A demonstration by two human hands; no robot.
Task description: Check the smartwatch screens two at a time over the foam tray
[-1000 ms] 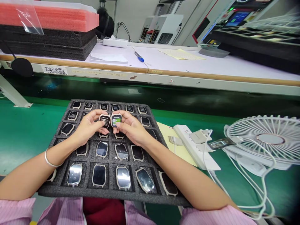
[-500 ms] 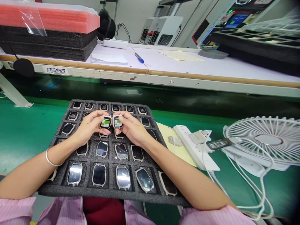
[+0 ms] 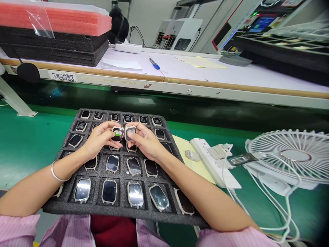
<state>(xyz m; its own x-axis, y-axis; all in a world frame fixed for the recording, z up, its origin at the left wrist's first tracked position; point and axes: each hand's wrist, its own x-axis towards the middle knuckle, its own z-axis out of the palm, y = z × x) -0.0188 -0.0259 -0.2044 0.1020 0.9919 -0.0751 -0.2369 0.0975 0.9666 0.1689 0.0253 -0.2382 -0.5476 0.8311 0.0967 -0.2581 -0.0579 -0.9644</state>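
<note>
I see a speckled charcoal foam tray of cream-framed black smartwatches on a green bench mat, with pink-striped sleeves nearest me.

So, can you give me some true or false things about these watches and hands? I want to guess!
The left hand holds a smartwatch body. True.
The right hand is empty. False: it holds another smartwatch body.
The silver bangle is on the right wrist. False: it is on the left wrist.
The foam tray is dark grey. True.
A white desk fan is to the right of the tray. True.
</note>
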